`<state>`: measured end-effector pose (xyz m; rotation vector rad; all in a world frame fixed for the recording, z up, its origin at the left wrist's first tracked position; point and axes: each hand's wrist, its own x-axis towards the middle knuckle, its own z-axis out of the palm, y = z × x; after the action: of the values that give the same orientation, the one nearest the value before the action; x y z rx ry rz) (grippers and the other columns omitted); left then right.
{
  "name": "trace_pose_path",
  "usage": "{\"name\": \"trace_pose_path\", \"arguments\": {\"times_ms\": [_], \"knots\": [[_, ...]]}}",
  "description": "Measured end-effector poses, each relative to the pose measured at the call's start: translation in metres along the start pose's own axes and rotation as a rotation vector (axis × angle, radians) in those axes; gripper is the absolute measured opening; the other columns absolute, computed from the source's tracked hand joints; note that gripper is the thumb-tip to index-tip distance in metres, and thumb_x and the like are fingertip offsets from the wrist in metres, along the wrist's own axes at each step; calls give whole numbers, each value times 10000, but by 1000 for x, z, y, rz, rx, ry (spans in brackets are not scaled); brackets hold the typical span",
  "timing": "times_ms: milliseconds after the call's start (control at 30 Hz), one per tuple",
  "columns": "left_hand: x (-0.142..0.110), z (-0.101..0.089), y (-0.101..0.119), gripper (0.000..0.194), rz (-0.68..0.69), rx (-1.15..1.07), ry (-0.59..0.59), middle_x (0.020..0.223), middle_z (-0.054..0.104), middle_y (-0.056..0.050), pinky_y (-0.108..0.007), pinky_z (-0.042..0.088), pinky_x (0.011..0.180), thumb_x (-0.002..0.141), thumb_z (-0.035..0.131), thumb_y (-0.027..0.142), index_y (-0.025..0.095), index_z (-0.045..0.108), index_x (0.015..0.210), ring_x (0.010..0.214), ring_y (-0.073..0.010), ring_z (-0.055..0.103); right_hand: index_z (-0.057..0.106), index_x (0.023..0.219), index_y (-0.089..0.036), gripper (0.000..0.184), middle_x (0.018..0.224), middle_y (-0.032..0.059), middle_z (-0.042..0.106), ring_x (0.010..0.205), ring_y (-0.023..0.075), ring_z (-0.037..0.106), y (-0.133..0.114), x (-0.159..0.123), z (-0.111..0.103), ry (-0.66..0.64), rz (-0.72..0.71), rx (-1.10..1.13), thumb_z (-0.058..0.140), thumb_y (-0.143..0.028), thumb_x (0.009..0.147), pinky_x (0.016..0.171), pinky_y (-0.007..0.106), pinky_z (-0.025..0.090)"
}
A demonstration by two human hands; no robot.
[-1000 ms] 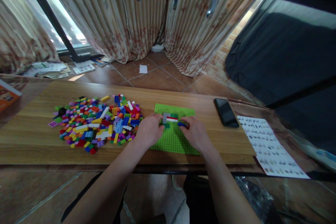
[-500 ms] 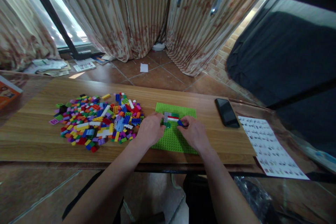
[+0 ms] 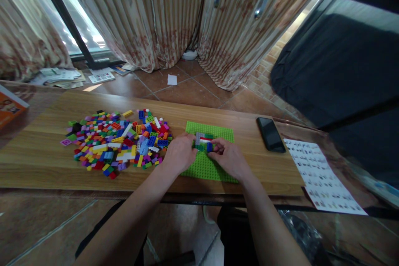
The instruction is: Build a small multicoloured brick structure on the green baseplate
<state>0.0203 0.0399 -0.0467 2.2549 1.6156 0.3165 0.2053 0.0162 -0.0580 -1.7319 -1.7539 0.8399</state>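
A bright green studded baseplate [image 3: 207, 168] lies on the wooden board in front of me. On its middle sit joined bricks: a grey brick [image 3: 198, 138], a thin red and white row [image 3: 205, 139] and dark green pieces. My right hand [image 3: 229, 156] pinches a blue brick [image 3: 209, 147] between thumb and fingers, at the right end of this group. Whether it is pressed onto the studs I cannot tell. My left hand [image 3: 180, 151] lies over the plate's left edge, fingers curled against the left side of the group. What its fingertips hold is hidden.
A wide pile of loose coloured bricks [image 3: 115, 143] spreads to the left. At the right lie a black phone [image 3: 270, 134] and a white sheet with small printed pictures [image 3: 318, 174]. An orange printed item [image 3: 11, 106] is at the far left. The wooden board [image 3: 264, 181] has a front edge near me.
My right hand has brought the blue brick slightly left, up against the joined bricks. My left hand stays at the plate's left side. The view has shifted slightly.
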Motion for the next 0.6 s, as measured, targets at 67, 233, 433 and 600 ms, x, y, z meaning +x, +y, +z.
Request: {"name": "trace_pose_path", "arguments": {"times_ms": [67, 233, 433, 600], "knots": [[0, 0, 0, 252, 3, 0, 1, 1042, 676, -82, -322, 503, 835, 823, 610, 229, 175, 648, 1066, 942, -230, 657, 654, 994, -188, 259, 727, -29, 628, 650, 127, 576, 1, 1, 1, -5, -6, -6, 650, -149, 738, 638, 261, 438], [0, 0, 0, 253, 1, 0, 2, 1043, 677, -81, -322, 502, 835, 822, 616, 229, 175, 647, 1067, 941, -229, 658, 660, 990, -189, 240, 738, -27, 626, 659, 126, 576, 2, 2, 5, 11, -18, -5, 636, -151, 755, 642, 260, 437], [0, -1, 1, 270, -1, -5, 2, 1048, 679, -83, -317, 500, 847, 823, 621, 240, 171, 648, 1082, 950, -228, 658, 654, 994, -195, 235, 751, -23, 626, 670, 132, 582, 4, 3, 4, 14, -11, -61, 643, -167, 760, 647, 264, 435], [-2, -3, 1, 270, 12, -5, 25, 1037, 678, -75, -316, 503, 831, 836, 598, 242, 191, 658, 1095, 935, -225, 659, 647, 1008, -187, 230, 766, -14, 629, 683, 134, 578, 4, 3, 1, 2, -41, -92, 638, -176, 778, 669, 272, 436]]}}
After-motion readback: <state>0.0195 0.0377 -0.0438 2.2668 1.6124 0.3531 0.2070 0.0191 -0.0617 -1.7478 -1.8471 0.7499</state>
